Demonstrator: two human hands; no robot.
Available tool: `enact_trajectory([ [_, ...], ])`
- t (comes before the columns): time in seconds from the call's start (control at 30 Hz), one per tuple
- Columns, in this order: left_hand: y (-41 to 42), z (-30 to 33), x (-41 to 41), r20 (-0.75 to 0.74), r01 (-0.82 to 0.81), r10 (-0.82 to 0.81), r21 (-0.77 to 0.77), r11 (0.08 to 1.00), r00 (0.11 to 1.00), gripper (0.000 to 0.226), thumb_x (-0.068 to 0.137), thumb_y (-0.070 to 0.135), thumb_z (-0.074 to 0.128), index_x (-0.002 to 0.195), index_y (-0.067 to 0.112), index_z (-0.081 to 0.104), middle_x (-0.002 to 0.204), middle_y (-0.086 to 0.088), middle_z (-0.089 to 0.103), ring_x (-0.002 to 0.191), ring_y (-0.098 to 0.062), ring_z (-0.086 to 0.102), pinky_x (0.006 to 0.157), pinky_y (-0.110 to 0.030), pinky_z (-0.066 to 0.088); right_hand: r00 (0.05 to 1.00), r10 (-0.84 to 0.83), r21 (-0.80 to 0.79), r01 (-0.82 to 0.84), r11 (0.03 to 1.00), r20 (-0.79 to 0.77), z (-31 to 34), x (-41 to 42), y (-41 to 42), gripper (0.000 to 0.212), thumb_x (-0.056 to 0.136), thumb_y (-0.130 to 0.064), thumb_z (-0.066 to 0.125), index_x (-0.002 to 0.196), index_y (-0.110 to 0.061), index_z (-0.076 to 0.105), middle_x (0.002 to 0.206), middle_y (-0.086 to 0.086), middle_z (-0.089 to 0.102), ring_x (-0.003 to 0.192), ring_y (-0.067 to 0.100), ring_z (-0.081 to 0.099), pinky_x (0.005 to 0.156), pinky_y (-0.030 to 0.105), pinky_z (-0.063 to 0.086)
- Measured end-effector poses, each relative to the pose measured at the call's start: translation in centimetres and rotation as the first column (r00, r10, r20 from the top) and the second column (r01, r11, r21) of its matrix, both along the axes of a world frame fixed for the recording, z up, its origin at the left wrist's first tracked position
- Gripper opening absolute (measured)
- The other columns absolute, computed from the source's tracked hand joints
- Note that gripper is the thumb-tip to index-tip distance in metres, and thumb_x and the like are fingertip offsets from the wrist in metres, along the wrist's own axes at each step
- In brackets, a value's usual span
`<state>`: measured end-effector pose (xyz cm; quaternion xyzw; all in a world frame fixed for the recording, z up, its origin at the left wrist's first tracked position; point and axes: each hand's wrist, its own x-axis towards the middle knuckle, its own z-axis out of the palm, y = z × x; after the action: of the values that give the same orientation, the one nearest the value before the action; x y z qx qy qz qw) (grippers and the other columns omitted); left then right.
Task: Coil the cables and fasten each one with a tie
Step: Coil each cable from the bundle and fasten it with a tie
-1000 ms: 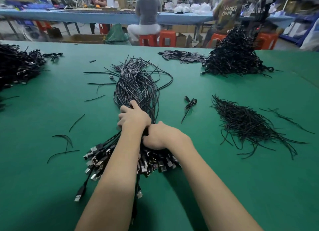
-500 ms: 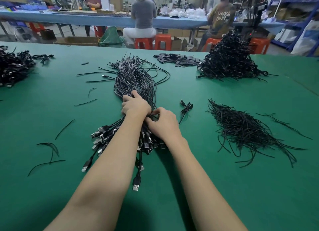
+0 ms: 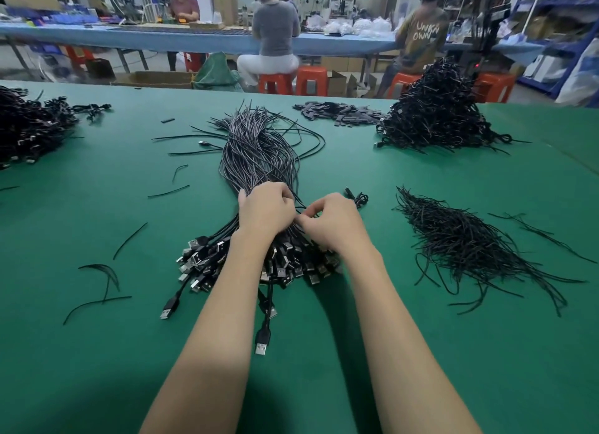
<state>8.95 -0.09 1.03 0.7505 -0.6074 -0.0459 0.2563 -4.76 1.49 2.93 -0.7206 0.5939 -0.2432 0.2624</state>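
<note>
A thick bundle of black USB cables (image 3: 259, 155) lies lengthwise on the green table (image 3: 97, 207), its plug ends (image 3: 207, 265) fanned out toward me. My left hand (image 3: 265, 210) rests on the bundle's waist with fingers curled around the strands. My right hand (image 3: 334, 223) sits just beside it, thumb and fingertips pinched on a thin strand of the same bundle. A loose pile of black wire ties (image 3: 466, 242) lies to the right. One small coiled cable (image 3: 359, 198) lies just past my right hand.
A tall heap of coiled cables (image 3: 437, 116) stands at the back right, another heap (image 3: 29, 126) at the far left. Flat black strips (image 3: 337, 113) lie at the back centre. Stray ties (image 3: 100, 281) are scattered front left. People sit at a blue bench beyond.
Both hands have shifted up along the bundle, away from the plugs. My right hand went from a fist on the plugs to a fingertip pinch on a strand.
</note>
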Motion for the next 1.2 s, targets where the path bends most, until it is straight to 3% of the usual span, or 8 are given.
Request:
enact_trajectory([
  [0.17, 0.6, 0.5, 0.0, -0.046, 0.126, -0.128, -0.046, 0.991, 0.991, 0.054, 0.105, 0.053, 0.025, 0.078, 0.025, 0.063, 0.089, -0.002, 0.071, 0.098, -0.025, 0.064, 0.122, -0.044, 0.018, 0.848, -0.056, 0.351, -0.158, 0.923, 0.528, 0.6, -1.7, -0.9, 0.020, 0.098, -0.018, 0.054, 0.085, -0.009, 0.066, 0.075, -0.002, 0.066, 0.046, 0.008, 0.053, 0.041, 0.018, 0.030],
  [0.27, 1.1, 1.1, -1.4, -0.130, 0.144, -0.155, -0.088, 0.986, 0.979, 0.065, 0.101, 0.064, 0.020, 0.062, 0.022, 0.050, 0.072, -0.001, 0.063, 0.079, -0.027, 0.061, 0.080, -0.039, 0.046, 0.549, -0.237, 0.443, -0.279, 0.852, 0.801, 1.1, -3.4, -1.2, 0.022, 0.101, -0.022, 0.058, 0.085, -0.010, 0.068, 0.082, 0.001, 0.072, 0.045, 0.004, 0.048, 0.038, 0.013, 0.027],
  [0.5, 1.0, 3.6, -5.0, -0.652, 0.310, -0.342, -0.169, 0.936, 0.677, 0.051, 0.104, 0.052, 0.035, 0.063, 0.024, 0.049, 0.044, 0.012, 0.039, 0.043, -0.009, 0.035, 0.056, -0.024, 0.035, 0.072, -0.123, 0.141, -0.414, 0.899, 0.990, 0.2, -5.9, -1.3, 0.078, 0.088, -0.074, 0.048, 0.125, -0.009, 0.066, 0.124, 0.008, 0.071, 0.111, 0.020, 0.067, 0.093, 0.034, 0.052],
  [0.63, 1.2, 4.5, -6.8, -0.971, 0.289, -0.198, -0.230, 0.929, -0.135, 0.036, 0.110, 0.030, 0.032, 0.090, 0.009, 0.053, 0.051, 0.008, 0.039, 0.042, -0.007, 0.038, 0.056, -0.022, 0.042, 0.268, -0.031, 0.160, -0.475, 0.865, 0.963, -0.3, -4.2, -0.9, 0.085, 0.093, -0.081, 0.022, 0.120, -0.011, 0.063, 0.101, 0.004, 0.071, 0.095, 0.017, 0.066, 0.096, 0.037, 0.049],
  [0.77, 1.3, 4.8, -5.8, -0.838, 0.115, -0.214, -0.310, 0.944, -0.502, 0.029, 0.109, 0.024, 0.037, 0.094, 0.006, 0.053, 0.062, 0.002, 0.048, 0.054, -0.012, 0.052, 0.071, -0.030, 0.055, 0.584, 0.103, 0.220, -0.456, 0.863, 0.805, 0.4, -4.9, -0.3, 0.087, 0.091, -0.075, 0.017, 0.133, -0.010, 0.055, 0.080, 0.016, 0.070, 0.085, 0.031, 0.069, 0.104, 0.045, 0.047],
  [0.9, 1.5, 5.0, -4.3, -0.794, 0.058, -0.196, -0.279, 0.959, -0.575, 0.035, 0.109, 0.028, 0.035, 0.080, 0.015, 0.049, 0.054, 0.008, 0.030, 0.044, -0.007, 0.029, 0.043, -0.017, 0.036, 0.732, 0.233, 0.257, -0.490, 0.833, 0.641, 2.1, -8.3, -0.4, 0.048, 0.105, -0.051, 0.041, 0.128, -0.013, 0.059, 0.064, 0.008, 0.066, 0.057, 0.023, 0.065, 0.090, 0.058, 0.055],
  [1.03, 1.6, 5.1, -4.7, -0.850, 0.106, -0.195, -0.280, 0.954, -0.489, 0.041, 0.109, 0.033, 0.030, 0.072, 0.019, 0.042, 0.050, 0.009, 0.020, 0.047, -0.009, 0.007, 0.035, -0.020, 0.010, 0.630, 0.336, 0.307, -0.691, 0.655, 0.701, 2.8, -11.6, -0.2, 0.044, 0.096, -0.042, 0.057, 0.129, -0.015, 0.065, 0.080, 0.013, 0.072, 0.037, 0.008, 0.044, 0.037, 0.017, 0.039],
  [1.2, 1.8, 4.8, -2.1, -0.861, 0.096, -0.223, -0.297, 0.950, -0.457, 0.045, 0.109, 0.037, 0.028, 0.071, 0.018, 0.045, 0.056, 0.008, 0.020, 0.052, -0.010, 0.008, 0.043, -0.023, 0.009, 0.701, 0.317, 0.425, -0.665, 0.614, 0.639, 0.9, -15.0, -0.6, 0.023, 0.101, -0.021, 0.057, 0.114, -0.009, 0.071, 0.069, 0.006, 0.060, 0.034, 0.003, 0.041, 0.030, 0.011, 0.024],
])
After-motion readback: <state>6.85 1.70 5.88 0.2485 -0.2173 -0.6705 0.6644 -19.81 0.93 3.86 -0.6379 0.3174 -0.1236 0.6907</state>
